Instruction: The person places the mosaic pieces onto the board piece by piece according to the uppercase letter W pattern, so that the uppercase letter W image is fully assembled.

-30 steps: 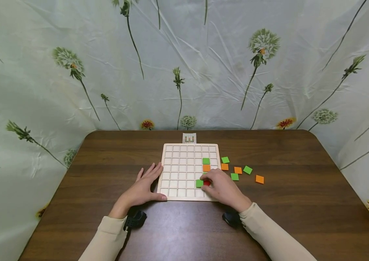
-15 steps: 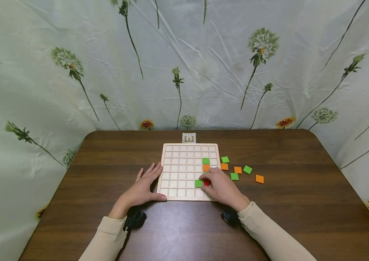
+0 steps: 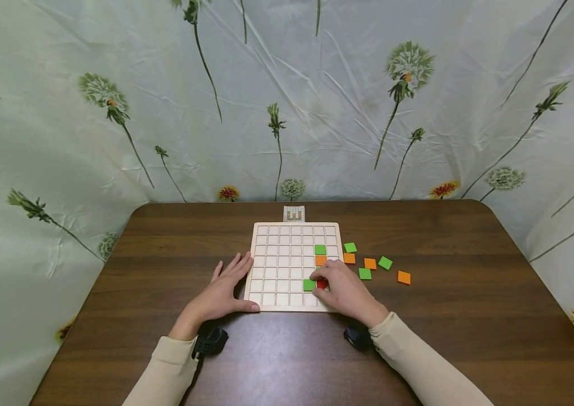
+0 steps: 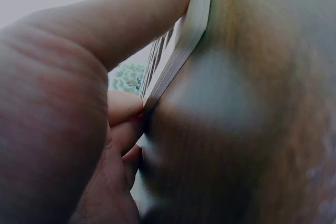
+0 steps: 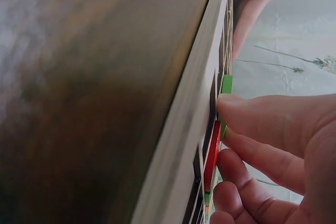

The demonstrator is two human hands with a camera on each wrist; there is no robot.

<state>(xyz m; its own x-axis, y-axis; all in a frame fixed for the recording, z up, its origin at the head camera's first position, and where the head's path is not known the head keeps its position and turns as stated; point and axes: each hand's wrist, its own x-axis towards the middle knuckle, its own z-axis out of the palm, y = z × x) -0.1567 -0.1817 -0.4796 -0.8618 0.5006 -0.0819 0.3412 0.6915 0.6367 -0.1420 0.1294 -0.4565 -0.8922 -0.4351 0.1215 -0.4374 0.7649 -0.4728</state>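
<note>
A pale wooden grid board (image 3: pixel 277 261) lies on the table. My left hand (image 3: pixel 223 290) rests along its left side, fingers stretched to the edge and thumb on the near left corner. Near the board's lower right, my right hand (image 3: pixel 345 288) pinches a green square tile (image 3: pixel 309 285) between thumb and index finger, over a cell. In the right wrist view this green tile (image 5: pixel 227 84) sticks out past the thumb. Just right of it a red tile (image 3: pixel 321 284) sits partly hidden under the fingers. Farther up that column are an orange tile (image 3: pixel 321 260) and a green one.
Several loose tiles lie right of the board, among them a green tile (image 3: pixel 385 263) and an orange tile (image 3: pixel 403 277). A small printed grid card (image 3: pixel 294 214) lies at the board's far edge. Behind the brown table (image 3: pixel 469 316) hangs a flower-patterned cloth (image 3: pixel 343 141).
The pinched green tile has shifted very slightly left with the right hand's fingers, then held still. My left hand stays in place.
</note>
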